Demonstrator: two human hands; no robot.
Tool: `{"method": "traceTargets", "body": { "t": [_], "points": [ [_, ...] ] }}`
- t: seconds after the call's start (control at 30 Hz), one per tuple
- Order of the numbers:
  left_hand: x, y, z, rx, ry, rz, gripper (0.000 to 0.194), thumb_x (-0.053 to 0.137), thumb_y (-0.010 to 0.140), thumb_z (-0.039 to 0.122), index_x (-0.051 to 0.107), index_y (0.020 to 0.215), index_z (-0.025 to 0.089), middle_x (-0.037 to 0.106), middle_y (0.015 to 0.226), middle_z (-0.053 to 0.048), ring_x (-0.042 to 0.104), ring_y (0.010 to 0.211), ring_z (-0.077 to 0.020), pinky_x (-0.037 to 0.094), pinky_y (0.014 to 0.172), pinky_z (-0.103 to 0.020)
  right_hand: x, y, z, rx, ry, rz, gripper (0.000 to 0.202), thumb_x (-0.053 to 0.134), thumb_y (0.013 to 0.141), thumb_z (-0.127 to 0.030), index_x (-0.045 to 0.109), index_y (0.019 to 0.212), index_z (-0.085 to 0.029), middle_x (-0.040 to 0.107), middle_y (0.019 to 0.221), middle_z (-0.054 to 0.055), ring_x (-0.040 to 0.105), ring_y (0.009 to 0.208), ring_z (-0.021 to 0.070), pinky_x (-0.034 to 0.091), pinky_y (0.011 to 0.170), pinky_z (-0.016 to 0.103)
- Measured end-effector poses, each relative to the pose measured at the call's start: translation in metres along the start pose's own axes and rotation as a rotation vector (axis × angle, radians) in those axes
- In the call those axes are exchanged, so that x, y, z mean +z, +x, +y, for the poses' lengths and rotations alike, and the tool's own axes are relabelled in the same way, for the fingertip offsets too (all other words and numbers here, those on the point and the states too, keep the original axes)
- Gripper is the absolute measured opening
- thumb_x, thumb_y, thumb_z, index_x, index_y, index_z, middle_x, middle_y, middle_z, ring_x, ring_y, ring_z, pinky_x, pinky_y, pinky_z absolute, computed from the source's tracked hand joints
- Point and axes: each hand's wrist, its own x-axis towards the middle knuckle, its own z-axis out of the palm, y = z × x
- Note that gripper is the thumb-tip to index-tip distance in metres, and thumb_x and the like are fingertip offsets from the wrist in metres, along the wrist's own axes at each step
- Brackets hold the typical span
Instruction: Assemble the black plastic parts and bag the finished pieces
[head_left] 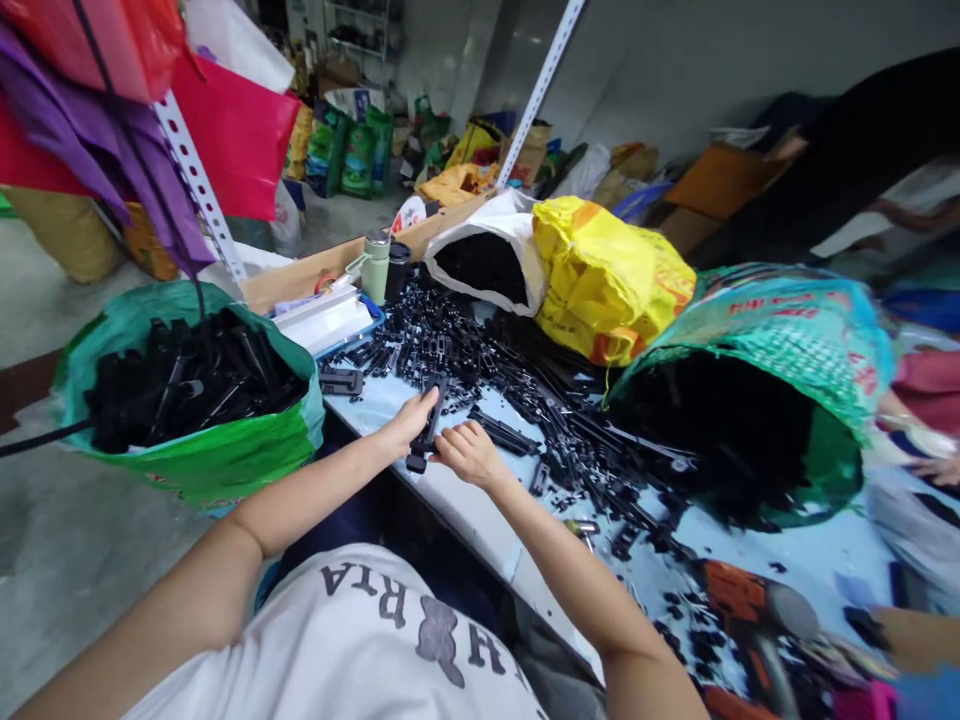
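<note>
Over the front edge of the light blue table (pixel 379 405), my left hand (pixel 409 422) grips a long black plastic part (pixel 425 432) along its upper side. My right hand (pixel 466 450) has its fingers closed on the lower right side of that same part, near its wider end. A similar black piece (pixel 341 382) lies on the table left of my hands. To the right of them rest several longer black parts (pixel 504 432). A heap of small black parts (pixel 435 345) spreads behind my hands.
At left stands a green sack (pixel 247 455) full of black parts. White (pixel 534 260), yellow (pixel 615 275) and teal (pixel 795 300) sacks line the table's back. A green bottle (pixel 376 268) stands near a tray (pixel 330 325). An orange tool (pixel 735 592) lies front right. Another person's hand (pixel 937 468) shows at far right.
</note>
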Motion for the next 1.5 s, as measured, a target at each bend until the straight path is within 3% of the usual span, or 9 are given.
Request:
{"method": "traceTargets", "body": {
  "t": [0.23,0.47,0.77,0.9,1.03,1.17,1.33,1.43,1.5],
  "points": [
    [0.006,0.003,0.002,-0.309,-0.076,-0.079,0.041,0.054,0.079,0.051,0.040,0.060,0.018,0.036,0.042,0.008,0.035,0.032,-0.0071,0.029,0.035,-0.019,0.004,-0.009,0.011,-0.095,-0.048,-0.027,0.030,0.036,0.095,-0.038,0.059,0.087,-0.018,0.062,0.083,0.005,0.050,0.074,0.0145,0.035,0.069,0.032],
    [0.016,0.003,-0.001,-0.099,-0.073,0.007,0.036,0.060,0.077,0.048,0.046,0.065,0.017,0.041,0.046,0.007,0.037,0.035,-0.0052,0.030,0.037,-0.016,0.007,-0.020,0.009,0.003,-0.013,0.009,0.035,0.034,0.095,-0.041,0.058,0.086,-0.016,0.061,0.079,0.007,0.047,0.065,0.0141,0.036,0.066,0.033],
    [0.019,0.015,-0.001,-0.577,-0.054,-0.136,0.047,0.041,0.083,0.059,0.044,0.060,0.018,0.047,0.044,0.002,0.046,0.036,-0.0121,0.044,0.040,-0.028,-0.014,-0.019,0.028,-0.062,0.232,-0.092,0.017,0.040,0.093,-0.021,0.057,0.095,-0.019,0.065,0.091,0.007,0.053,0.078,0.0155,0.034,0.066,0.032],
    [0.023,0.015,0.000,-0.642,-0.062,-0.113,0.044,0.034,0.089,0.049,0.045,0.060,0.017,0.043,0.041,0.003,0.041,0.033,-0.0106,0.041,0.037,-0.024,-0.012,-0.019,0.030,-0.094,0.203,-0.078,0.020,0.038,0.093,-0.020,0.058,0.091,-0.019,0.064,0.085,0.006,0.051,0.074,0.0149,0.035,0.066,0.032],
    [0.024,0.012,0.000,-0.444,-0.042,-0.053,0.041,0.042,0.086,0.050,0.043,0.061,0.018,0.043,0.044,0.004,0.041,0.034,-0.0097,0.038,0.036,-0.022,-0.003,-0.021,0.020,0.082,0.192,-0.117,0.035,0.032,0.095,-0.037,0.059,0.086,-0.017,0.060,0.078,0.007,0.047,0.066,0.0153,0.036,0.063,0.032],
    [0.024,0.009,-0.002,0.173,0.034,0.099,0.040,0.048,0.080,0.058,0.052,0.086,0.019,0.051,0.060,0.003,0.050,0.047,-0.0100,0.041,0.046,-0.021,0.003,-0.016,0.002,0.461,0.357,-0.030,0.047,0.024,0.094,-0.047,0.057,0.081,-0.016,0.057,0.073,0.008,0.047,0.066,0.0166,0.037,0.063,0.032],
    [0.019,0.001,-0.006,0.771,0.336,0.146,0.056,0.056,0.074,0.058,0.051,0.115,0.021,0.058,0.106,-0.010,0.052,0.105,-0.0243,0.044,0.084,-0.032,0.007,0.004,-0.015,1.165,0.889,-0.001,0.047,0.025,0.092,-0.051,0.044,0.063,-0.019,0.044,0.056,0.000,0.040,0.052,0.0124,0.035,0.053,0.027],
    [0.020,0.000,-0.004,0.807,0.448,0.050,0.055,0.062,0.071,0.054,0.054,0.113,0.020,0.052,0.119,-0.013,0.044,0.116,-0.0273,0.039,0.093,-0.035,0.005,0.006,-0.018,1.383,1.147,-0.147,0.050,0.018,0.092,-0.051,0.039,0.058,-0.020,0.036,0.047,-0.003,0.030,0.041,0.0099,0.029,0.044,0.025],
    [0.024,0.004,0.000,0.576,0.308,0.071,0.043,0.057,0.076,0.051,0.055,0.108,0.021,0.057,0.107,-0.010,0.051,0.106,-0.0233,0.044,0.085,-0.032,-0.001,0.002,-0.016,1.304,1.048,-0.168,0.051,0.017,0.093,-0.050,0.046,0.065,-0.019,0.043,0.051,-0.001,0.037,0.045,0.0114,0.033,0.048,0.026]
  ]
}}
